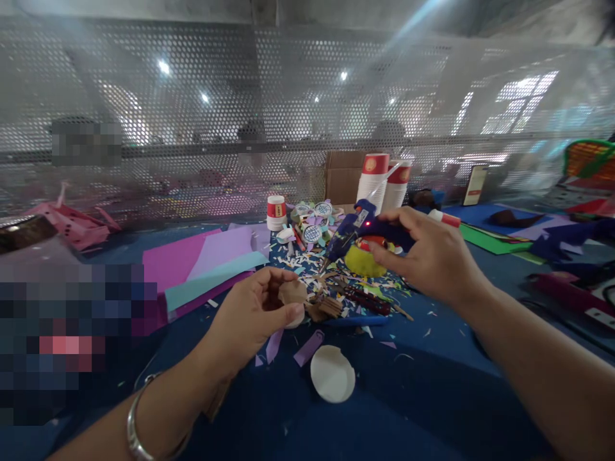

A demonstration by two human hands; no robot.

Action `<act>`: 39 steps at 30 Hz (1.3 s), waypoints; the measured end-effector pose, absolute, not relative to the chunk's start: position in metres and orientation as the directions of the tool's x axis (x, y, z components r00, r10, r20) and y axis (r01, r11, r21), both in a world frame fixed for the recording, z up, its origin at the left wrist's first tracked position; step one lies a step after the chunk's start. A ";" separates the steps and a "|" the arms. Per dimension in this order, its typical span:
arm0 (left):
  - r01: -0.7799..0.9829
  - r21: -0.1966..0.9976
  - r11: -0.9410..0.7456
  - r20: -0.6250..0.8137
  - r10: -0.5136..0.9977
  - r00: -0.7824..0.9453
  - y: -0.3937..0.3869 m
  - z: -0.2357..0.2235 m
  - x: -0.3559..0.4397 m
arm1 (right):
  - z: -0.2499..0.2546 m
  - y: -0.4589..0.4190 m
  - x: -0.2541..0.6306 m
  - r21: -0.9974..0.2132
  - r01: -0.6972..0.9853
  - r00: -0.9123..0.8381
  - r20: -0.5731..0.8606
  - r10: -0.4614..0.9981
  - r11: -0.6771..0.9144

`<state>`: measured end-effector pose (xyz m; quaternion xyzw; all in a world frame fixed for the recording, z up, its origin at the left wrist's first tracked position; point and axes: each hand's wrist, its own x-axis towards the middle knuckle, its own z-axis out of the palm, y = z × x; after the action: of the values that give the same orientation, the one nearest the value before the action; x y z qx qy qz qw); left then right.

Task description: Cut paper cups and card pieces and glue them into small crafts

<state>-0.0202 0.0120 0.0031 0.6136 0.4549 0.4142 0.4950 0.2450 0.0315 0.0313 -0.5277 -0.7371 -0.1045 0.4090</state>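
Note:
My right hand [430,256] is closed round the grip of a dark blue glue gun [358,227]. Its red light is on and its nozzle points down and left toward the paper scraps. My left hand [257,314] is curled round a small brown cardboard disc [293,293], held between thumb and fingers just above the blue table. A white paper-cup piece [332,374] lies on the table below my left hand. A yellow and red craft piece [366,259] sits just under the glue gun.
Purple, pink and teal paper sheets [206,266] lie at left. Several paper cups [382,179], a cardboard box [343,174] and small tubs [276,212] stand at the back before a perforated metal screen [192,115]. Paper scraps and brown sticks [336,298] litter the middle.

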 end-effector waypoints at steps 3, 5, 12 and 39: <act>0.171 0.979 -0.112 0.072 0.972 0.225 0.014 0.002 -0.022 | 0.030 0.025 0.238 -0.228 0.838 -0.192 0.727 0.660 0.496; 0.178 0.980 -0.093 0.053 0.974 0.218 0.014 0.002 -0.022 | 0.028 0.024 0.236 -0.159 0.828 -0.250 0.753 0.609 0.537; 0.109 0.994 -0.032 0.008 0.976 0.218 0.011 0.004 -0.020 | 0.025 0.025 0.235 -0.022 0.794 -0.368 0.777 0.510 0.607; 0.084 0.996 0.017 -0.037 0.970 0.240 0.006 0.013 -0.018 | 0.027 0.025 0.239 0.102 0.754 -0.470 0.773 0.426 0.648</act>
<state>-0.0176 0.0062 0.0134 0.5702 0.4622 0.4078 0.5431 0.2385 0.0254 0.0269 -0.3563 -0.8285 -0.2210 0.3712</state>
